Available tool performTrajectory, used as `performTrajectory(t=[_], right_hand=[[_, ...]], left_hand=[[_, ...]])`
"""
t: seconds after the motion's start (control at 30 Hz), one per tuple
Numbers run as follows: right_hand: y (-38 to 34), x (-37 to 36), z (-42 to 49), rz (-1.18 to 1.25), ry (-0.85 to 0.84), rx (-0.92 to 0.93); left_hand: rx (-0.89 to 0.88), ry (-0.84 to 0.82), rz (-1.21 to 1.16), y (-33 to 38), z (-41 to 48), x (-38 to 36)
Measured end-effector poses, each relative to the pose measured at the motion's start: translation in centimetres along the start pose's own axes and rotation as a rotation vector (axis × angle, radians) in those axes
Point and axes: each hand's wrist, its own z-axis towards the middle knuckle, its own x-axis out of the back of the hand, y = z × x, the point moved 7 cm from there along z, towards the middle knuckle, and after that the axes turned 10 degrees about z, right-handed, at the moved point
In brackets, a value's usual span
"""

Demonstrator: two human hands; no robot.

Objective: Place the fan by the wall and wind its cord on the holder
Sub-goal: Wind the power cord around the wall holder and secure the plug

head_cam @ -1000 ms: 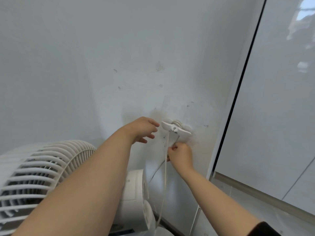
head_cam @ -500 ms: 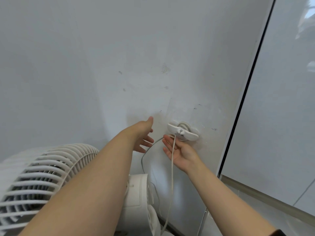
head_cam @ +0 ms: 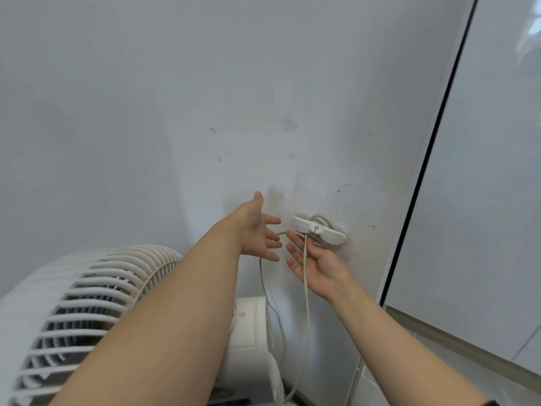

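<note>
A white fan (head_cam: 87,312) stands at the lower left, close to the white wall (head_cam: 205,98). A white cord holder (head_cam: 319,230) is fixed to the wall, with a few turns of cord around its hub. The white cord (head_cam: 306,288) hangs down from the holder across my right palm, and a second strand loops down toward the fan's base. My right hand (head_cam: 316,265) lies palm up with straight fingers just under the holder, the cord resting on it. My left hand (head_cam: 257,230) is spread open to the left of the holder, holding nothing.
A glossy white panel (head_cam: 483,171) with a dark vertical edge (head_cam: 424,159) stands right of the holder. The fan's round motor housing (head_cam: 251,323) sits below my hands. A light ledge (head_cam: 456,341) runs along the panel's foot.
My right hand let go of its pinch on the cord and turned palm up below the holder. My left hand opened its curled fingers and spread out. A slack loop of cord appeared at the left.
</note>
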Motion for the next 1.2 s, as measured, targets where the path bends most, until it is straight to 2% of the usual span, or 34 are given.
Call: performTrajectory(t=[0.2, 0.37, 0.5, 0.63, 0.7, 0.77, 0.83, 0.9, 0.93, 1.07, 1.13, 1.2], right_hand=[[-0.7, 0.3, -0.2, -0.167, -0.008, 0.064], [-3.1, 1.3, -2.1, -0.400, 0.004, 0.235], [-5.0, 2.2, -3.8, -0.703, 0.178, 0.422], [-6.4, 1.6, -5.4, -0.869, 0.333, 0.579], [-7.0, 1.0, -6.6, -0.998, 0.396, 0.714], [-7.4, -0.5, -8.1, -1.218, 0.455, 0.933], [-7.1, -2.9, -9.2, -1.431, 0.410, 1.220], [-6.3, -5.0, -8.9, -1.604, 0.320, 1.351], [-6.0, -5.9, -8.2, -1.696, 0.275, 1.327], [-5.1, -7.1, -4.8, -2.046, 0.191, 1.022], [-5.3, -6.8, -4.1, -2.068, 0.143, 0.983], [-5.8, -6.6, -4.3, -1.990, 0.105, 0.990]], left_hand=[[-0.118, 0.007, -0.254, 1.4, -0.2, 0.0], [-0.222, 0.031, -0.369, 2.1, -0.4, 0.8], [-0.271, 0.052, -0.409, 2.5, -0.5, 1.1], [-0.276, 0.046, -0.403, 2.5, -0.6, 0.8], [-0.267, 0.042, -0.390, 2.4, -0.6, 0.8], [-0.260, 0.037, -0.382, 2.4, -0.6, 1.0], [-0.257, 0.031, -0.386, 2.4, -0.6, 1.0], [-0.263, 0.024, -0.400, 2.5, -0.6, 1.0], [-0.266, 0.023, -0.408, 2.5, -0.6, 1.0], [-0.283, 0.019, -0.437, 2.7, -0.6, 0.9], [-0.298, 0.012, -0.451, 2.7, -0.5, 1.0], [-0.308, 0.010, -0.460, 2.9, -0.4, 1.0]])
